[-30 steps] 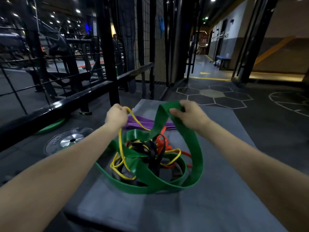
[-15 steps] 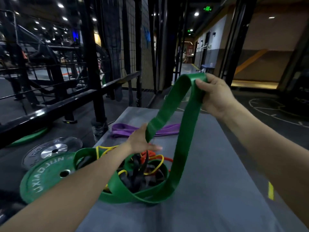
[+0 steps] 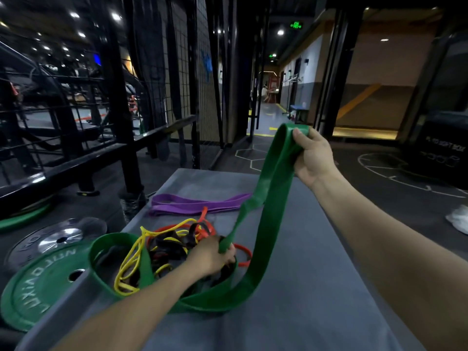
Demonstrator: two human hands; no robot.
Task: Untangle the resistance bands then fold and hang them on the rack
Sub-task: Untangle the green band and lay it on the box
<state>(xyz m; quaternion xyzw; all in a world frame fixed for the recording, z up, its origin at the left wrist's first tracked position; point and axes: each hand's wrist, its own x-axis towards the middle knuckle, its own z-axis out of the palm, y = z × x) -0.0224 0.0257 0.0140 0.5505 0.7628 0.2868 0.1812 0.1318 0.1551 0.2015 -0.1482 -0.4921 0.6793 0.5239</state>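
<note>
On top of the grey padded platform [image 3: 298,287], seen from the head camera, a wide flat green rubber resistance band [image 3: 272,188] is stretching in a long loop between both hands. The right hand [image 3: 314,155] is holding the band's top fold up high, fingers curling round it with the thumb pressing on the near face. The left hand [image 3: 215,254] is gripping one strand of the same band low down, fingers closing round it just above the pile; the fingertips are hiding behind the band and the knuckles.

From there the green band is running down, curving along the platform and circling a tangle of thin yellow rubber bands [image 3: 131,259], orange-red bands [image 3: 205,226] and black bands [image 3: 174,247]. How these are knotting together is hard to make out, as the left forearm is covering the near part of the heap and the black ones are blurring into shadow.

Beyond the tangle, a folded flat purple rubber band [image 3: 195,205] is lying apart from the others, its right end passing behind the green strand.

Left of the platform, a green round weight plate [image 3: 38,290] is lying on the floor, partly covered by the platform's corner, with a dark plate with a silver hub [image 3: 53,240] just behind it. Black metal rack framing [image 3: 119,117] is standing further left, its top cut off by the frame edge.
</note>
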